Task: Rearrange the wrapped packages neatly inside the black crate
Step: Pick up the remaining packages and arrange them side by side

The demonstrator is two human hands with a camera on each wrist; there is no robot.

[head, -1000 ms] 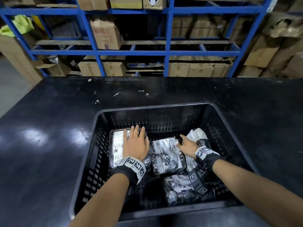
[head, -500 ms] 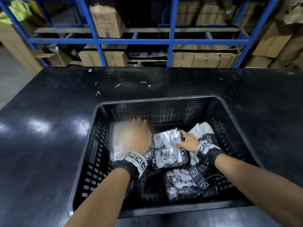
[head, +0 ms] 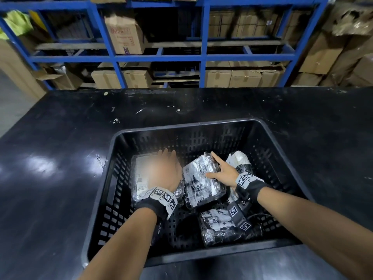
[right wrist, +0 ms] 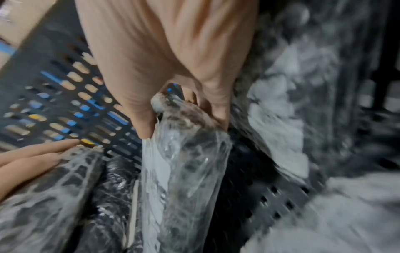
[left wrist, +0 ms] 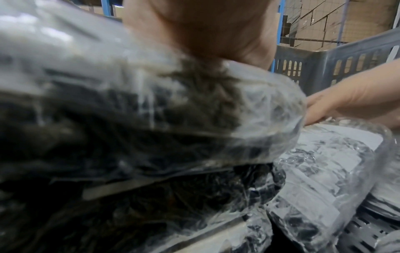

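The black crate (head: 201,124) stands on a black table and holds several plastic-wrapped packages. My left hand (head: 163,168) lies flat on the left package (head: 140,175), fingers straight, pressing it down; the palm (left wrist: 205,25) sits on the wrap (left wrist: 129,119). My right hand (head: 222,172) grips the right edge of the middle package (head: 199,183), which is tilted with that edge raised. In the right wrist view thumb and fingers (right wrist: 142,123) pinch the package's edge (right wrist: 186,171). A white-topped package (head: 239,159) leans at the back right. Another package (head: 216,225) lies at the front, under my right wrist.
The crate's perforated floor (head: 177,227) shows at the front left. The black table (head: 60,158) extends on all sides of the crate. Behind it stand blue metal shelves (head: 203,57) with cardboard boxes (head: 125,35).
My right hand has taken the middle package by its right edge and raised that side, tilting it. My left hand stays flat on the left package.
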